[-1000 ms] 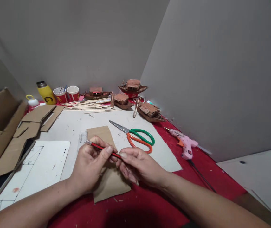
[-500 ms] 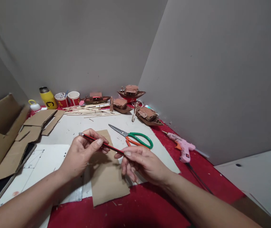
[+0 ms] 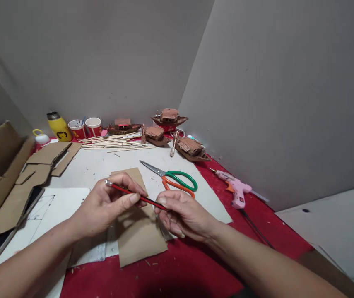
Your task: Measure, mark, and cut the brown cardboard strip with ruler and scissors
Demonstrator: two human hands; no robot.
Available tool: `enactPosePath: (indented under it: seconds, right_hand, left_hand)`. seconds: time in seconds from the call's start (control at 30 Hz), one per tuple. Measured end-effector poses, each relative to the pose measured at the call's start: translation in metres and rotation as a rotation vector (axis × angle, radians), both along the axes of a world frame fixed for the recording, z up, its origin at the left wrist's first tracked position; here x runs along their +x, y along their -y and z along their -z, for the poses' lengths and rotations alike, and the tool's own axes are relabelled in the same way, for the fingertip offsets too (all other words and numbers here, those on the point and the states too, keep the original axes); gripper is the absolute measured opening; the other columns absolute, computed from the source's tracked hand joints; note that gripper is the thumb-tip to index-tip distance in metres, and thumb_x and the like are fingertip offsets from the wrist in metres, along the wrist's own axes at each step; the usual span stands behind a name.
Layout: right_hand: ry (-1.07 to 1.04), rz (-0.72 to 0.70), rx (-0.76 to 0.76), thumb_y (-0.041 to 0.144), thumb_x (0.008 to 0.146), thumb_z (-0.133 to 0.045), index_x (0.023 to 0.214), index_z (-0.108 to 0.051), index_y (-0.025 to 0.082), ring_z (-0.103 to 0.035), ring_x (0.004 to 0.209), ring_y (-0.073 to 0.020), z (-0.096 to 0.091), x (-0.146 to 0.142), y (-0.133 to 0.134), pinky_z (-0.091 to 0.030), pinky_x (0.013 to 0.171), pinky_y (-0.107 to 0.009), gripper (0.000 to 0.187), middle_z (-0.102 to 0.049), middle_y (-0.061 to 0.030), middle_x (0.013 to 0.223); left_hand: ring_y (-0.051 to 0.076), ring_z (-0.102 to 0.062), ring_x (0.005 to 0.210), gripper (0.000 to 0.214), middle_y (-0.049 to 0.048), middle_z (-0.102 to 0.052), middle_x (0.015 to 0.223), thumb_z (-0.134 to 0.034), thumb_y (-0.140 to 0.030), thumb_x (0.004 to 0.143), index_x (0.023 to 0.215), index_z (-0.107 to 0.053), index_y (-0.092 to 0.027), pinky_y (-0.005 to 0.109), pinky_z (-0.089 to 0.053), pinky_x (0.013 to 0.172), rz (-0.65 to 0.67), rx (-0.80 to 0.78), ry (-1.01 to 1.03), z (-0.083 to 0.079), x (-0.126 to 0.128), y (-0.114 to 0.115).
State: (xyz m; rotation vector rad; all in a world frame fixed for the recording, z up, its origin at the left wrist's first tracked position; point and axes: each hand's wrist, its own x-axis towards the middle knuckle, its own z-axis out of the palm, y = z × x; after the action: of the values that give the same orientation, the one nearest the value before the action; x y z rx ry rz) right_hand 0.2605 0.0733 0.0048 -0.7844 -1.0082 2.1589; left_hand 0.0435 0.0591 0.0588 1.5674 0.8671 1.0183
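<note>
A red and black pencil (image 3: 124, 189) with a silver-capped end is held between my two hands, slanting down to the right. My left hand (image 3: 110, 203) grips it near the capped end, thumb on top. The fingers of my right hand (image 3: 181, 213) pinch its other end, so the tip is hidden. Below lies a flat piece of brown cardboard (image 3: 142, 240), partly covered by my hands and their shadow. Just beyond my right hand rest scissors (image 3: 167, 174) with one green and one orange handle, blades pointing to the far left.
Several model boats (image 3: 192, 149) stand at the back, beside thin wooden sticks (image 3: 114, 143), paper cups (image 3: 93, 126) and a yellow bottle (image 3: 59, 127). A pink glue gun (image 3: 234, 188) lies on the right. Cardboard pieces (image 3: 40, 169) and a paper with drawn lines (image 3: 46, 207) are on the left.
Both hands have shifted slightly, and my right hand's fingers have closed in more around the pencil's end. The whole view has moved a little; the other things lie as before.
</note>
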Motion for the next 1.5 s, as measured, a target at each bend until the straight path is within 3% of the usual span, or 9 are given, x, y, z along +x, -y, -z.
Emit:
enactPosePath:
  seconds: [0.1,0.4,0.83,1.07,1.27,1.4,1.5]
  right_hand:
    - [-0.016,-0.023,-0.005,0.042,0.075,-0.078,0.073,-0.068,0.010,-0.045,0.025,-0.0040,-0.004,0.002,-0.001,-0.031,0.025,-0.010,0.034,-0.067,-0.0023,0.048]
    - [-0.149,-0.088,0.014,0.031,0.076,-0.079,0.098,-0.071,0.013,-0.067,0.046,-0.0124,-0.012,0.012,-0.003,-0.050,0.036,-0.016,0.030,-0.077,-0.0086,0.074]
    - [-0.046,0.042,0.138,0.039,0.080,-0.076,0.083,-0.064,0.014,-0.061,0.037,-0.0099,-0.008,0.004,0.007,-0.047,0.034,-0.016,0.028,-0.073,-0.0030,0.062]
    - [0.029,0.030,0.136,0.044,0.076,-0.077,0.073,-0.063,0.013,-0.050,0.028,-0.0062,-0.005,0.002,0.007,-0.037,0.028,-0.013,0.033,-0.067,0.0010,0.050]
    - [0.106,-0.144,0.179,0.050,0.074,-0.077,0.069,-0.060,0.014,-0.050,0.030,-0.0060,-0.006,0.002,0.007,-0.036,0.030,-0.013,0.040,-0.065,0.0018,0.049]
    - [0.162,-0.238,0.237,0.051,0.076,-0.075,0.083,-0.062,0.014,-0.052,0.033,-0.0063,-0.013,0.007,0.006,-0.037,0.032,-0.014,0.039,-0.065,0.0032,0.053]
    - [0.215,-0.324,0.319,0.052,0.085,-0.066,0.099,-0.063,0.013,-0.050,0.035,-0.0062,-0.021,0.013,0.007,-0.035,0.034,-0.015,0.041,-0.062,0.0037,0.055]
  left_hand:
    - [0.014,-0.067,0.081,0.004,0.0038,-0.073,0.088,-0.068,-0.023,0.088,0.088,-0.071,-0.021,0.023,-0.053,0.075,0.020,-0.023,0.003,-0.003,-0.003,-0.001]
    - [0.016,-0.071,0.083,0.007,0.0046,-0.076,0.090,-0.072,-0.017,0.084,0.085,-0.075,-0.023,0.025,-0.056,0.078,0.001,-0.041,0.072,-0.011,-0.015,-0.006]
    - [0.016,-0.072,0.075,0.004,0.0067,-0.077,0.087,-0.074,-0.023,0.082,0.083,-0.073,-0.019,0.024,-0.057,0.072,-0.058,-0.106,0.091,-0.002,-0.007,-0.006]
    - [0.018,-0.072,0.082,0.003,0.0064,-0.077,0.089,-0.071,-0.023,0.084,0.085,-0.073,-0.020,0.026,-0.058,0.075,-0.030,-0.056,0.040,0.000,0.002,0.002]
    - [0.014,-0.068,0.072,0.004,0.0047,-0.075,0.081,-0.071,-0.023,0.084,0.083,-0.072,-0.019,0.022,-0.054,0.067,0.037,-0.145,0.036,0.007,0.013,0.009]
    - [0.013,-0.067,0.070,0.006,0.0039,-0.074,0.078,-0.074,-0.023,0.081,0.078,-0.071,-0.018,0.021,-0.054,0.066,0.017,-0.161,0.061,0.008,0.016,0.010]
    - [0.011,-0.066,0.061,0.013,0.0013,-0.072,0.070,-0.077,-0.024,0.079,0.074,-0.067,-0.018,0.019,-0.053,0.059,-0.083,-0.191,0.108,0.005,0.014,0.007]
